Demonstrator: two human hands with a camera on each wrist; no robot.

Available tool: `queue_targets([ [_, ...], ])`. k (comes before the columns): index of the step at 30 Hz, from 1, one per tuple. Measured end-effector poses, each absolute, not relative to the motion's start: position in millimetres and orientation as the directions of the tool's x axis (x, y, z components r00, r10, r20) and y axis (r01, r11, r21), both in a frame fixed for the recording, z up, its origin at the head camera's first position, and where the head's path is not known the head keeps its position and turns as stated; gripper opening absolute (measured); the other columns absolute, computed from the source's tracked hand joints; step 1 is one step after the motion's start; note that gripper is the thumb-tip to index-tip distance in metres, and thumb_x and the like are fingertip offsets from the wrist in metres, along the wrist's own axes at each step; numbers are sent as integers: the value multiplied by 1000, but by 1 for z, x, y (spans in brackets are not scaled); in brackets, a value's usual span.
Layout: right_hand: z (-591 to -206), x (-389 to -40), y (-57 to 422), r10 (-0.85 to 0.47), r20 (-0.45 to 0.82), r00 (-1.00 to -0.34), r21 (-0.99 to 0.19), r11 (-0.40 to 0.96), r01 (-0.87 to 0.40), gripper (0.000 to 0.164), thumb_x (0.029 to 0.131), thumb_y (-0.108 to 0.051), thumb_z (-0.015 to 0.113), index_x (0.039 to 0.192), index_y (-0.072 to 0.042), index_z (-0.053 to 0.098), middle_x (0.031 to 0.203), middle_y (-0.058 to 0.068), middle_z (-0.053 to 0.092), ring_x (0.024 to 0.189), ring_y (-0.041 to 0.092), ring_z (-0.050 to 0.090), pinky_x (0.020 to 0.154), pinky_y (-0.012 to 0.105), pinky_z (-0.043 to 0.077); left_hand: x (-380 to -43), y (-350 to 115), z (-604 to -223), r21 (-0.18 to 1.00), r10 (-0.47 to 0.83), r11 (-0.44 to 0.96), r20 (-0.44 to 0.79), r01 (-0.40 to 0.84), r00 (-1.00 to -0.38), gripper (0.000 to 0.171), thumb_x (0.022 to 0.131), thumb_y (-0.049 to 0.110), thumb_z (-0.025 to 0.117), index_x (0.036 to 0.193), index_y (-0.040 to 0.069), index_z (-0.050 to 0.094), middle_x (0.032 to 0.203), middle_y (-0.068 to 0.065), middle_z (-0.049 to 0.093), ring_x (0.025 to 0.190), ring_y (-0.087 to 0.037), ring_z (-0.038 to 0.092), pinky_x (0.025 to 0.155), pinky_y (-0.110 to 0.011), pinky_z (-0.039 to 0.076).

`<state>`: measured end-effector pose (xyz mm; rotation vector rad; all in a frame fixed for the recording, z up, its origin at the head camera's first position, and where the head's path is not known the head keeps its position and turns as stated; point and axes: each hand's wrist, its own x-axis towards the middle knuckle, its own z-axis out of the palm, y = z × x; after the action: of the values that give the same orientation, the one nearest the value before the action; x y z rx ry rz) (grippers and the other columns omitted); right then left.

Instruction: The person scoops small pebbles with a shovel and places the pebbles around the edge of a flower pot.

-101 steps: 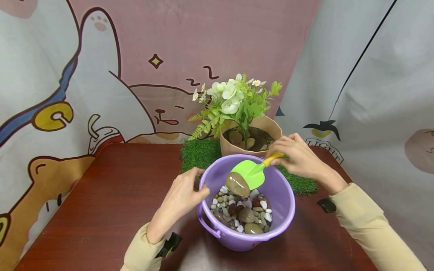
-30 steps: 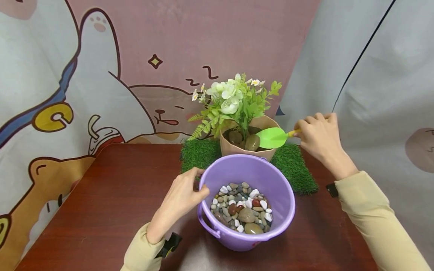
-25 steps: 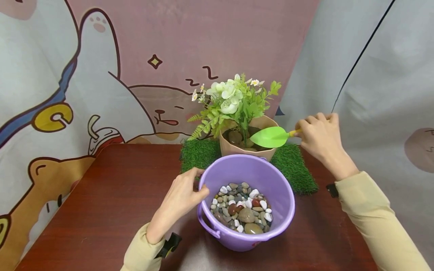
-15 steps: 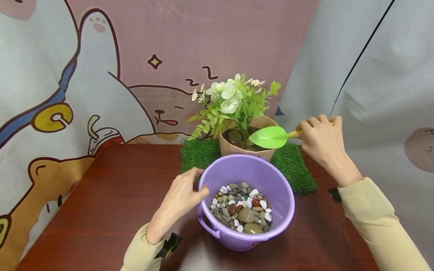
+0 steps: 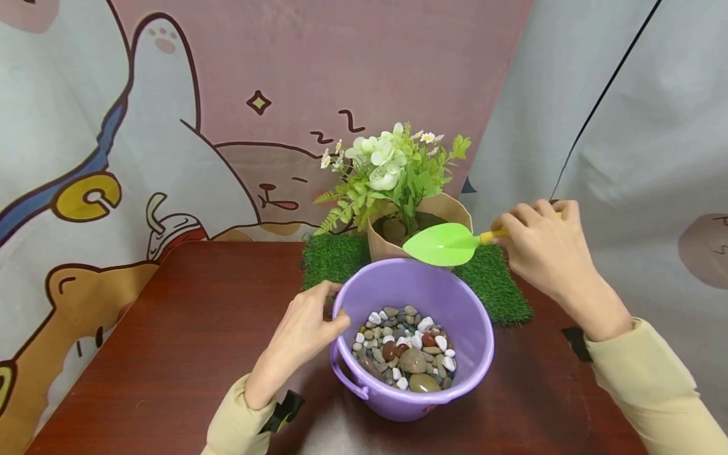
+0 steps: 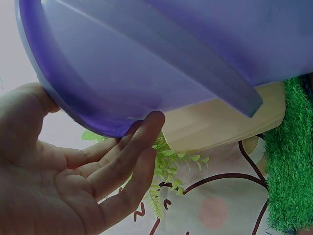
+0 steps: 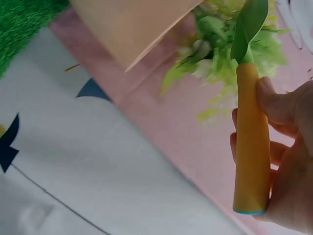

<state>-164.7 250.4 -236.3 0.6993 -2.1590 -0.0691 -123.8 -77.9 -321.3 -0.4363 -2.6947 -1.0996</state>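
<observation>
My left hand (image 5: 307, 325) grips the left rim of a purple bucket (image 5: 483, 354), thumb on the rim and fingers against the outside, as the left wrist view shows on the bucket wall (image 6: 122, 73). Wet pebbles (image 5: 406, 351), grey, white and reddish, and a few larger stones (image 5: 413, 361) lie inside. With my right hand (image 5: 546, 246) I hold a toy shovel (image 5: 443, 244) by its yellow handle (image 7: 252, 142). Its green blade carries nothing and hangs above the bucket's far rim, before the flowerpot (image 5: 382, 243). White flowers (image 5: 383, 164) and green leaves grow from the pot; stones (image 5: 394, 229) sit inside.
The pot stands on a patch of artificial grass (image 5: 500, 291) behind the bucket. Everything rests on a dark reddish-brown table (image 5: 199, 341). A printed cartoon cloth (image 5: 273, 63) hangs behind. The bucket's handle (image 5: 348, 376) hangs at its near left side.
A large stone went on the shovel from the bucket into the flowerpot and slid off. The unloaded shovel then came back towards the bucket with my right hand. My left hand stayed on the rim.
</observation>
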Motion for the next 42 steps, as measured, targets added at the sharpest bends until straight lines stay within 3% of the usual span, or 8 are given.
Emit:
queue_targets([
  [4, -236, -158, 239, -592, 687, -420, 351, 777, -522, 17, 76, -24, 62, 76, -7, 61, 71, 9, 60, 66, 32, 51, 68, 51, 32, -124, -78, -322, 642, 197, 682, 300, 350, -934, 37, 70, 15, 62, 106, 7, 62, 90, -3, 68, 67, -6, 62, 59, -21, 46],
  [9, -240, -154, 229, -686, 622, -376, 440, 704, -557, 19, 75, -24, 61, 75, -5, 57, 68, 9, 56, 64, 32, 52, 70, 52, 34, -125, -78, -324, 638, 200, 682, 307, 357, -930, 35, 70, 14, 61, 105, 7, 63, 90, -4, 68, 68, -6, 63, 61, -23, 47],
  [14, -247, -153, 220, -754, 538, -377, 504, 646, -573, 17, 70, -15, 69, 74, -5, 55, 69, 9, 55, 65, 30, 52, 71, 50, 36, -125, -78, -324, 636, 198, 684, 307, 356, -931, 35, 70, 14, 62, 105, 7, 63, 90, -4, 68, 67, -6, 62, 59, -22, 46],
  [21, -259, -152, 207, -823, 419, -384, 577, 567, -587, 24, 71, -26, 68, 73, -6, 56, 71, 8, 54, 67, 27, 47, 73, 44, 36, -124, -78, -323, 640, 198, 682, 305, 355, -931, 36, 70, 15, 62, 106, 7, 62, 90, -4, 68, 65, -5, 60, 57, -20, 46],
  [24, -262, -152, 202, -851, 363, -379, 612, 525, -592, 20, 72, -21, 68, 72, -6, 55, 74, 9, 55, 69, 27, 46, 74, 43, 35, -125, -78, -323, 643, 198, 681, 298, 350, -934, 37, 70, 16, 62, 107, 7, 62, 90, -3, 68, 65, -5, 60, 57, -20, 46],
  [28, -266, -152, 195, -887, 307, -345, 652, 461, -602, 7, 78, -6, 52, 70, -6, 52, 75, 10, 54, 70, 28, 46, 74, 43, 35, -125, -79, -323, 647, 197, 679, 295, 347, -935, 38, 70, 16, 63, 107, 8, 62, 90, -3, 68, 65, -5, 60, 58, -20, 46],
  [32, -269, -154, 189, -912, 294, -287, 677, 411, -611, 23, 83, -5, 34, 70, -5, 53, 74, 9, 53, 72, 28, 47, 76, 43, 36, -125, -78, -323, 643, 198, 678, 307, 356, -931, 38, 70, 15, 62, 107, 7, 62, 90, -4, 68, 66, -6, 61, 58, -21, 46],
  [42, -277, -157, 177, -939, 246, -241, 679, 344, -649, 20, 82, -6, 37, 67, -8, 50, 70, 5, 47, 72, 26, 44, 77, 40, 35, -124, -79, -323, 643, 201, 678, 303, 355, -932, 37, 70, 14, 62, 106, 7, 62, 90, -4, 68, 66, -6, 61, 58, -21, 46],
])
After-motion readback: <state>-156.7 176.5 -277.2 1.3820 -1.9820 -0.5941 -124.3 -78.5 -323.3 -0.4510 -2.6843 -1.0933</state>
